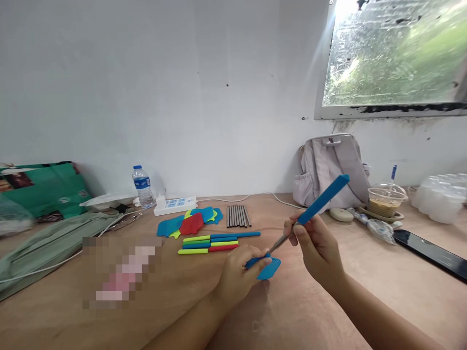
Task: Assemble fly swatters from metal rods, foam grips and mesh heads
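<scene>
My left hand (242, 272) is closed on a blue fly swatter head (269, 270), a perforated flat piece with a short neck. My right hand (317, 243) grips a blue fly swatter handle (323, 199), tilted up to the right. From its lower end runs a metal rod (280, 242), whose tip meets the neck of the head at my left fingers. Whether the tip sits inside the neck is hidden. Beyond my left hand lie several coloured handles (199, 245), a row of metal rods (238, 216) and overlapping blue, red and yellow swatter heads (191, 223).
A white power strip (175, 206) and a water bottle (143, 187) stand near the wall. At the right are a grey backpack (330, 170), a drink cup (386, 200), a black phone (434, 253) and clear plastic containers (443, 197). Green fabric (47, 248) lies left.
</scene>
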Available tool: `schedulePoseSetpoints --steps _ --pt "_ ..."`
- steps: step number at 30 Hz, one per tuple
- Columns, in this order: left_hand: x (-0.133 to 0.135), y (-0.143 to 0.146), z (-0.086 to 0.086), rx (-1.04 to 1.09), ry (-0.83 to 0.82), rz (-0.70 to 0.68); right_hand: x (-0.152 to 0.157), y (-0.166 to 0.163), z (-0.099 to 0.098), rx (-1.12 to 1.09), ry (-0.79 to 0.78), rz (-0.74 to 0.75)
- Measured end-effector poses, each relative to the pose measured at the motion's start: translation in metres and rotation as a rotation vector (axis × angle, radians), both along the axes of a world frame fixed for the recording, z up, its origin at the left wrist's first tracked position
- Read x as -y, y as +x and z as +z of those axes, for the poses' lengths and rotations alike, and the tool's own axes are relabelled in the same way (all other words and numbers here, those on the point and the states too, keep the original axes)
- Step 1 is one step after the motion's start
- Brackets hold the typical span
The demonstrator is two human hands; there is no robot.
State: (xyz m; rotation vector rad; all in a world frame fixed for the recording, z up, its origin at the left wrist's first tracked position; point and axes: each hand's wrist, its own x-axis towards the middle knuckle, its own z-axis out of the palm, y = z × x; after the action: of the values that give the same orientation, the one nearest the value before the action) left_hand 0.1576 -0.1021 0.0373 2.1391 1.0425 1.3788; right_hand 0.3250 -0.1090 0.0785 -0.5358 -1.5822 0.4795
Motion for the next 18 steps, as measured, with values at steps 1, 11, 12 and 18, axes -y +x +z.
schedulePoseSetpoints --steps 1,11,12,18 --pt "-0.001 0.000 0.000 0.015 -0.008 0.012 -0.003 -0.001 0.002 0.011 -0.011 0.000" --pt "-0.025 -0.015 -0.006 0.129 -0.103 0.142 -0.041 -0.035 0.025 0.268 -0.067 -0.037" --pt "-0.027 -0.017 -0.007 0.129 -0.108 0.145 -0.044 -0.039 0.027 0.296 -0.070 -0.050" --pt "-0.031 -0.023 -0.011 0.112 -0.092 0.135 -0.054 -0.051 0.033 0.395 -0.084 -0.059"
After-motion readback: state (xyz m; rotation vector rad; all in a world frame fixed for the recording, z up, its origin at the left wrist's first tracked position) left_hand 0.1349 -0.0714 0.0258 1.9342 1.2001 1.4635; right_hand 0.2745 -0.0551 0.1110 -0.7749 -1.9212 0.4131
